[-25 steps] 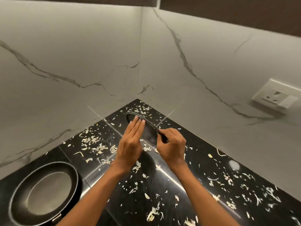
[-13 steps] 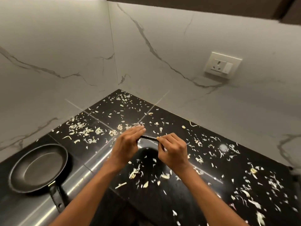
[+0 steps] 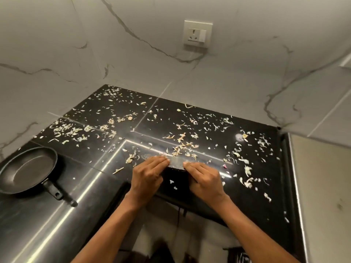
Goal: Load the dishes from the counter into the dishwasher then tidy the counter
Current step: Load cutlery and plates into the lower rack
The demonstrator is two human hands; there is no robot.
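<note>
Single head-worn wide-angle view, looking forward and steeply down from above the black surface (image 3: 247, 186). Faces the marble wall corner; socket (image 3: 198, 34) at top. Close range: forearms enter from bottom edge, frying pan (image 3: 26, 168) at far left.

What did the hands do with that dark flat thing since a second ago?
Both hands, left hand and right hand, drew the dark flat scraper back from the far corner toward the counter's near edge, dragging scraps along. The left hand went from flat and straight to holding the scraper. The frying pan stayed at the left, and scraps stayed strewn over the counter.
</note>
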